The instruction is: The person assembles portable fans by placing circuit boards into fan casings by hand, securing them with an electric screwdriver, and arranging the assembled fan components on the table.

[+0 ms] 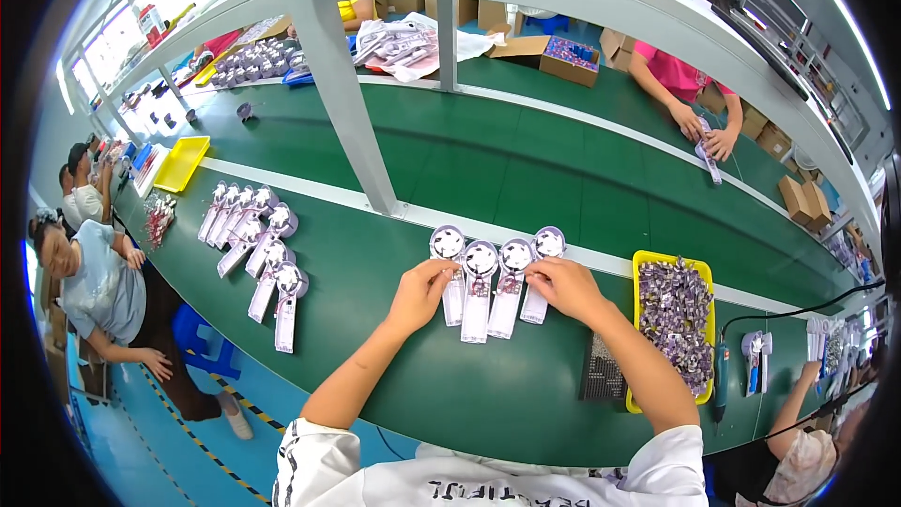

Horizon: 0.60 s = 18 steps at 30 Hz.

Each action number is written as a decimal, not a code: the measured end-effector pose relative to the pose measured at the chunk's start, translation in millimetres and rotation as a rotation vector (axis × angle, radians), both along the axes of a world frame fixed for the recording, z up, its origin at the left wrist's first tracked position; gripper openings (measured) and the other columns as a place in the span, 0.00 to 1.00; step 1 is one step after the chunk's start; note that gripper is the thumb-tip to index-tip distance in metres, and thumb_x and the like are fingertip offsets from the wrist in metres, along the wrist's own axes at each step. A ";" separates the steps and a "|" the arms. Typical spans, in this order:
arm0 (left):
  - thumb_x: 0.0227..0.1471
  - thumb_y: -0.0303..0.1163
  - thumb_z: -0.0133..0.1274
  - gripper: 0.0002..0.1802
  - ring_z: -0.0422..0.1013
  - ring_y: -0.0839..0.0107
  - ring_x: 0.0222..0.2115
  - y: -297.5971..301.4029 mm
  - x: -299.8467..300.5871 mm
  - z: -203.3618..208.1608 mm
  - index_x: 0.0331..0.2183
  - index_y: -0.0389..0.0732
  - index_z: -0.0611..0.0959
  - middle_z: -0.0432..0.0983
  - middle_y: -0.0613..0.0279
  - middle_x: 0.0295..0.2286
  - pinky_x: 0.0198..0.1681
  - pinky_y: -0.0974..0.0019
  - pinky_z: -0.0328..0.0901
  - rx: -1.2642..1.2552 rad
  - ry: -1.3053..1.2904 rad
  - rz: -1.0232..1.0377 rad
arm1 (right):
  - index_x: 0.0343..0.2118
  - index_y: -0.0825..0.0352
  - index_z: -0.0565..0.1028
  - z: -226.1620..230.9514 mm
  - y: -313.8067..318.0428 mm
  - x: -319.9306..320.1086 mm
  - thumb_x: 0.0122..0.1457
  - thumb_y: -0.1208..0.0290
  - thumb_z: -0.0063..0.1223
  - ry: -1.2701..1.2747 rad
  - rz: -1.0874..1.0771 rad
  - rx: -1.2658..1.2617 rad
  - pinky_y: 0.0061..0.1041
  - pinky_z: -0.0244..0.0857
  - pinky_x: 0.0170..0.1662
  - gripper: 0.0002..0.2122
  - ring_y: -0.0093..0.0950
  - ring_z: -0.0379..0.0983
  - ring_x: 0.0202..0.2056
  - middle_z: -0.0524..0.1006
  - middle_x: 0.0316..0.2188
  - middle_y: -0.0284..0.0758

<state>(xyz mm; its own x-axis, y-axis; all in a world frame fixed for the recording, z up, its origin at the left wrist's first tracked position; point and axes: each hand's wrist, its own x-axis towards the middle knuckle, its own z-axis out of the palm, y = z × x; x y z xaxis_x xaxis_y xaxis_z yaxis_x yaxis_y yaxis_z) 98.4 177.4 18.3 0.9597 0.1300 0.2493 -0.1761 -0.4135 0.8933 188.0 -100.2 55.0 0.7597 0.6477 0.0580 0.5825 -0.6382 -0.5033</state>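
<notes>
The green desk (pixel 469 404) carries four pale units (pixel 480 299) side by side, with a larger cluster (pixel 250 232) of similar ones to their left. Toward the right lie a yellow tray (pixel 674 256), black plate (pixel 603 374) and screwdriver (pixel 721 368).

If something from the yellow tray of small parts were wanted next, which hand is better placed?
Probably the right hand: the yellow tray lies nearer, on that side. The left hand is farther off, across the four pale devices.
</notes>
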 end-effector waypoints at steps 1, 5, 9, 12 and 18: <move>0.58 0.24 0.53 0.09 0.73 0.71 0.27 -0.4 -0.3 -0.5 0.40 0.33 0.82 0.79 0.57 0.30 0.32 0.68 0.69 -0.161 0.147 0.005 | 0.40 0.60 0.80 -4.1 3.1 2.1 0.60 0.66 0.53 -0.032 -0.053 0.020 0.36 0.71 0.35 0.09 0.35 0.78 0.31 0.81 0.32 0.34; 0.57 0.28 0.56 0.09 0.72 0.74 0.24 -8.3 -0.3 1.4 0.39 0.33 0.82 0.79 0.59 0.27 0.30 0.69 0.68 -0.059 0.040 0.019 | 0.42 0.66 0.79 -17.7 13.0 -1.8 0.56 0.73 0.59 0.334 -0.240 0.369 0.24 0.68 0.30 0.11 0.22 0.74 0.26 0.81 0.32 0.35; 0.49 0.39 0.64 0.19 0.74 0.61 0.26 -26.7 0.3 21.1 0.39 0.35 0.81 0.75 0.54 0.26 0.32 0.61 0.70 0.198 0.016 0.017 | 0.49 0.68 0.74 -25.1 19.2 -8.1 0.52 0.77 0.61 0.509 -0.146 0.408 0.15 0.63 0.29 0.19 0.11 0.66 0.25 0.77 0.39 0.30; 0.48 0.43 0.65 0.23 0.75 0.55 0.28 -29.2 4.4 20.3 0.40 0.37 0.81 0.76 0.51 0.29 0.33 0.57 0.71 0.402 -0.014 -0.025 | 0.47 0.67 0.75 -21.8 28.4 -14.9 0.49 0.75 0.65 0.461 -0.140 0.373 0.16 0.64 0.30 0.20 0.13 0.66 0.24 0.74 0.36 0.29; 0.48 0.42 0.63 0.19 0.76 0.51 0.32 -41.8 0.8 21.0 0.37 0.38 0.79 0.76 0.50 0.30 0.35 0.53 0.71 0.478 -0.057 -0.085 | 0.44 0.60 0.77 -24.6 30.1 -20.9 0.45 0.64 0.68 0.247 -0.107 0.221 0.28 0.68 0.40 0.21 0.29 0.74 0.35 0.75 0.34 0.31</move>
<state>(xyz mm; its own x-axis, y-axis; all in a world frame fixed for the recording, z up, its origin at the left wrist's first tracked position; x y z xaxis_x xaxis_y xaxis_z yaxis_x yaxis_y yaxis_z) 99.2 135.6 39.3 0.9450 -0.0904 0.3144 -0.2704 -0.7570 0.5948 167.1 -70.0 30.4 0.8311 0.5560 -0.0058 0.3618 -0.5487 -0.7537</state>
